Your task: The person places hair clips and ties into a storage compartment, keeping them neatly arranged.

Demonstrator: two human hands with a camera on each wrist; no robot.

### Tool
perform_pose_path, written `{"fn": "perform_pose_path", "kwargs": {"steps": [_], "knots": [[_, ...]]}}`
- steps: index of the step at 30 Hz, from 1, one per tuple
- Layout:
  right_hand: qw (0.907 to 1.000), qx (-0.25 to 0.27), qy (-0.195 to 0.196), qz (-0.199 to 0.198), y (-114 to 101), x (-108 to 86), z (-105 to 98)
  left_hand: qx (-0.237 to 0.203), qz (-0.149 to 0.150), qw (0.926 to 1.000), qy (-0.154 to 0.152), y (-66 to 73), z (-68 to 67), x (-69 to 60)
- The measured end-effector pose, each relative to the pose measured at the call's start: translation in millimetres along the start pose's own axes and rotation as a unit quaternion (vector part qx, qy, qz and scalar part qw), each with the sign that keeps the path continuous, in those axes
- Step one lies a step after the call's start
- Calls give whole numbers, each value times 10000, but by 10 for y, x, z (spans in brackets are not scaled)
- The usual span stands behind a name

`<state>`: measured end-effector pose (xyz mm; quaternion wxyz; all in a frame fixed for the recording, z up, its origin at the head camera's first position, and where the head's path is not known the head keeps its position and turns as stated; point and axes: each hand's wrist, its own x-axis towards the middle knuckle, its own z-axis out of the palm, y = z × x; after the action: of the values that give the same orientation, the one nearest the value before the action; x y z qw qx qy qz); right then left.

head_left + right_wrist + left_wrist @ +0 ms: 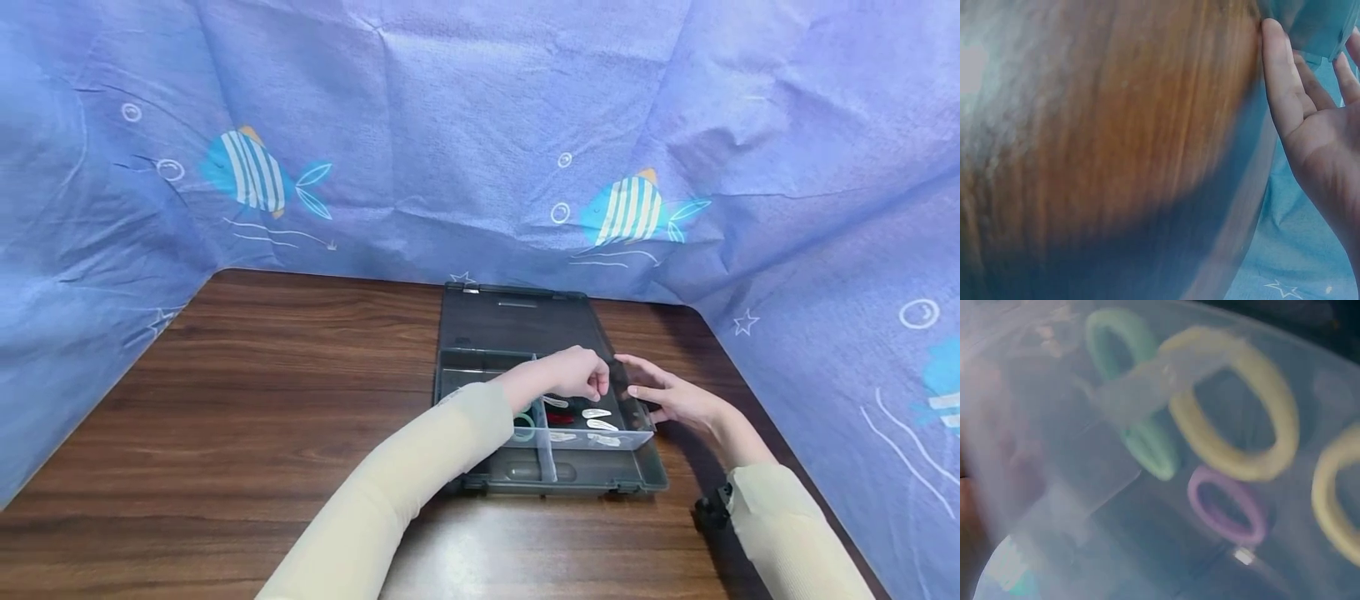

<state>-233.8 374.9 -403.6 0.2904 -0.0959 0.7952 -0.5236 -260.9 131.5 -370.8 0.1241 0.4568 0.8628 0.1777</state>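
Observation:
A dark, see-through plastic organizer box (600,481) lies on the table with its lid (517,327) folded back. My left hand (576,372) hangs over the right compartment, fingers curled downward; whether they pinch anything is hidden. Below it lie several white snap hair clips (602,425) and a red one (559,418). Green hair ties (524,433) sit in the compartment to the left. The left wrist view shows green (1155,456), yellow (1282,425) and purple hair ties (1197,503) through clear plastic. With extended fingers, my right hand (678,402) touches the box's right side.
A clear divider (547,458) splits the box's compartments. Brown wood-grain table (262,417) surrounds it. A blue fish-print cloth (465,167) hangs behind and at both sides. A small black device (712,507) sits at the right wrist.

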Motion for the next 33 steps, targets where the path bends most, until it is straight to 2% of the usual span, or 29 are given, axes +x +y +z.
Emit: {"fn": "perform_pose_path", "kwargs": {"steps": [7,12,18,22,24,25,28,30,33], "knots": [[9995,-326,56,20,-53,8,-38,-85,125,9999,25,34,-297,-176],[9974,-713,26,21,-127,-8,-98,-194,314,9991,212,-9,-480,-353],[9939,-1047,243,-251,-317,-44,-153,-224,452,9972,558,-156,-595,-610],[9868,-1408,502,-631,-447,-91,-158,134,403,9951,897,-297,-633,-858],[9772,-1805,763,-814,-504,-124,-152,450,350,9921,1114,-377,-656,-1015],[9691,-2090,951,-900,-526,-144,-147,585,324,9900,1244,-419,-666,-1099],[9353,-2933,1634,-1113,-564,-213,-105,776,210,9834,1629,-531,-699,-1383],[9139,-3254,2078,-1254,-559,-260,-60,722,132,9782,1944,-600,-714,-1581],[8861,-3468,2623,-1608,-524,-308,20,707,-77,9663,2474,-686,-715,-1885]]}}
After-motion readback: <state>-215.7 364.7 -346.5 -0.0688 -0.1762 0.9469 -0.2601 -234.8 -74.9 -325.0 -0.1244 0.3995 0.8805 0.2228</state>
